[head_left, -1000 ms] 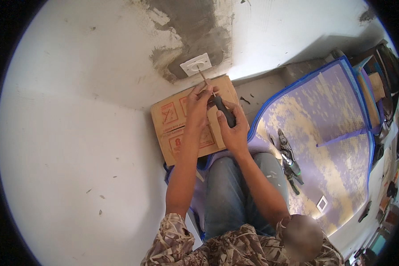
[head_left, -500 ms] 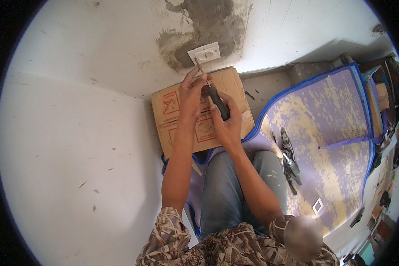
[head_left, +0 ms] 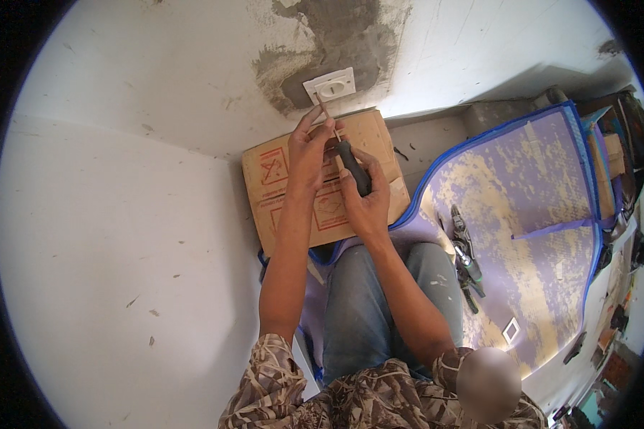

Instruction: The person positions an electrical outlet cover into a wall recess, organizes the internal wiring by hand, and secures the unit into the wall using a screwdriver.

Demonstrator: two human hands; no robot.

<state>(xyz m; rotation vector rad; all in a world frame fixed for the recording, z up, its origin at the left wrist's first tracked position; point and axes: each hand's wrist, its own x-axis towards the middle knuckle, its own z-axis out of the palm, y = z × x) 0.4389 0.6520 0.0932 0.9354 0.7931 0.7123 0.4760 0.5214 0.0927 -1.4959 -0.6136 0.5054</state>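
A screwdriver (head_left: 355, 171) with a dark handle and a thin shaft is held in both my hands, slanting up toward the wall. My right hand (head_left: 369, 206) is closed round the handle. Higher up, my left hand (head_left: 306, 159) pinches the shaft between its fingers. The tip meets the left side of a white wall socket (head_left: 334, 86), and I cannot make out whether it sits in a screw. Below the socket, a cardboard box (head_left: 368, 132) with red print lies under my hands.
Rough grey plaster (head_left: 342, 43) surrounds the socket on the white wall. At right, a worn purple mat (head_left: 551, 179) with blue edging carries pliers and other hand tools (head_left: 466, 250) and a small white frame (head_left: 511, 330). Boxes and loose items (head_left: 615, 161) line the far right.
My hands and the screwdriver keep nearly the same pose at the socket. Only a slight shift of the whole view shows.
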